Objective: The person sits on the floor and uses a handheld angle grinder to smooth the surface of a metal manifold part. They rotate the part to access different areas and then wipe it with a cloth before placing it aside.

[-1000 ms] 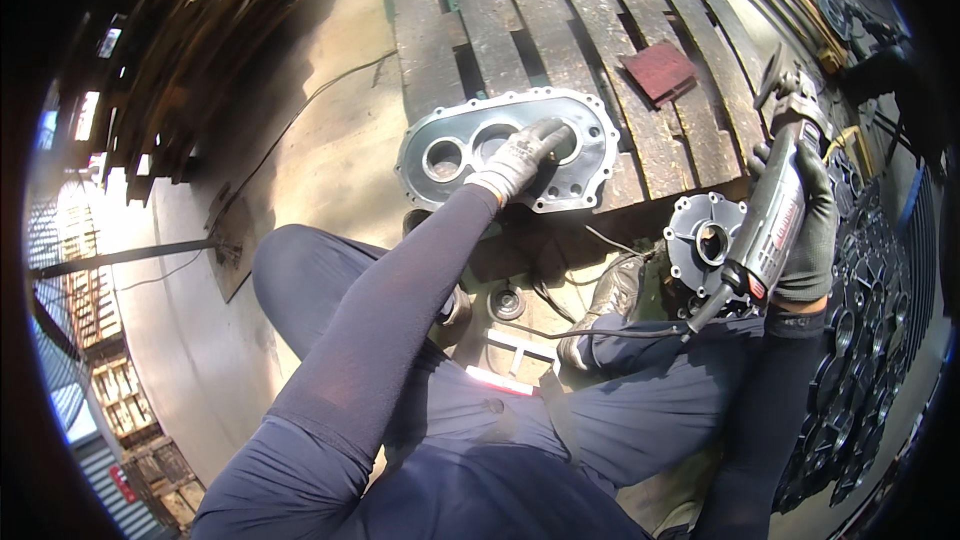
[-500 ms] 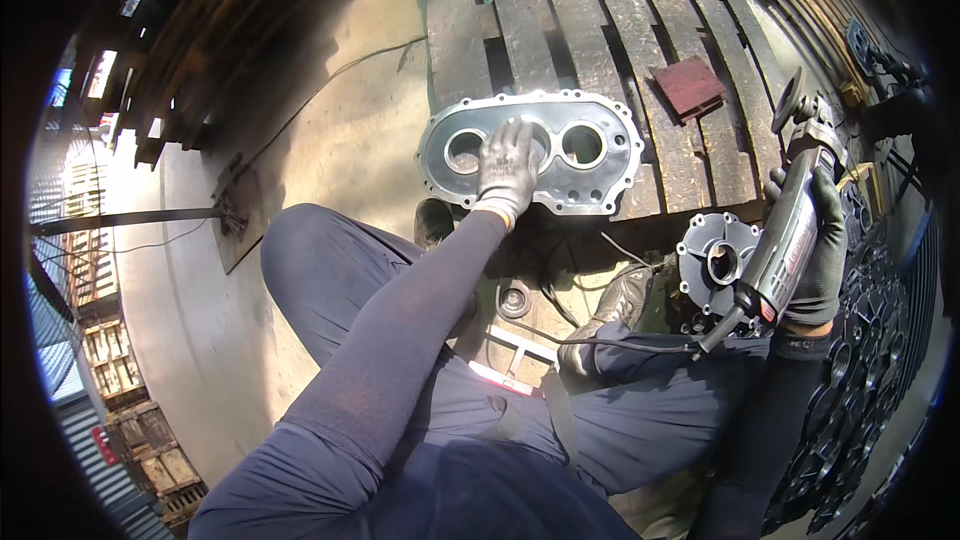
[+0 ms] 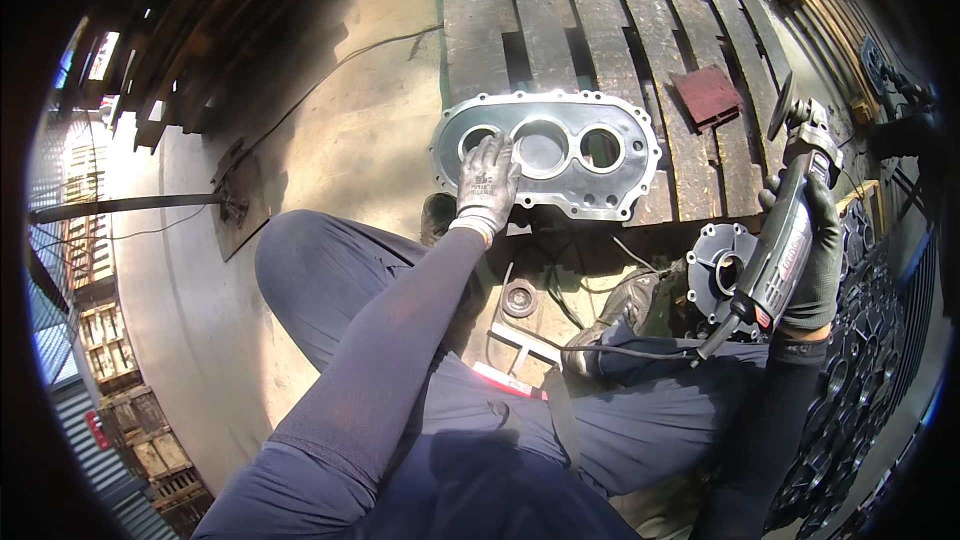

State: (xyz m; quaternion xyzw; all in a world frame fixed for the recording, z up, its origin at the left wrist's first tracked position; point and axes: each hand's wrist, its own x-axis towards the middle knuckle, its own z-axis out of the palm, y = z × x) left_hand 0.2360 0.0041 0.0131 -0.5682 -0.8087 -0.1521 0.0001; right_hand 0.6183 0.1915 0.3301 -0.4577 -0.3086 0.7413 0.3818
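My left hand, in a grey glove, lies on the left part of an oblong grey metal housing cover. Its fingers are stretched out over the edge of the left round opening. The cover has three large round features in a row and bolt lugs along its rim; it rests on the near end of a wooden pallet. At the right, my gloved right hand is wrapped round the body of an angle grinder. The grinder's disc points up and away from the cover.
A dark red block sits on the pallet. Below the grinder stands a round flanged casting. Many dark castings are piled at the right. The grinder's cord crosses my leg. Stacked pallets rise at the far left.
My left hand has slid left across the cover, from beside the middle opening to the left one. The whole view has shifted slightly; the grinder stays in my right hand.
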